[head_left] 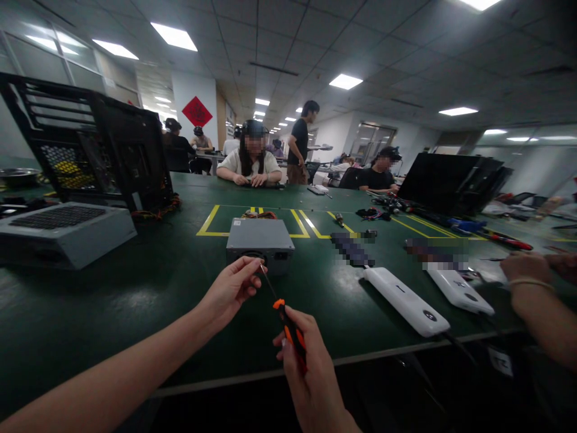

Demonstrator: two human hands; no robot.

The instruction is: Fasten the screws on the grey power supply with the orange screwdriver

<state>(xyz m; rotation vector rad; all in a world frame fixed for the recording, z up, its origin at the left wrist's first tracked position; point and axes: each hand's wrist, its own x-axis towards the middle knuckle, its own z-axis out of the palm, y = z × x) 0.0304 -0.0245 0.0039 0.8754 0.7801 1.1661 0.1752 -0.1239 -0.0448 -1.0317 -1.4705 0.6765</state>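
Note:
My right hand [311, 367] is wrapped round the black and orange handle of a screwdriver [288, 328], whose thin shaft points up and to the left. Thumb and forefinger of my left hand [237, 285] are pinched together close to the screwdriver's tip. Whatever is between them is too small to make out. Just behind both hands a grey metal power supply unit [260, 234] sits flat on the green table [180, 337]. Its fan side and socket face me, partly covered by my left hand, and a bundle of coloured cables lies behind it.
At left stand another power supply [67, 234] and an open black computer case [90, 144]. White power banks [406, 300] lie at right, near a co-worker's hands [527, 270]. Farther back are loose cables [374, 213] and a second case [451, 180]. A person [252, 162] sits opposite.

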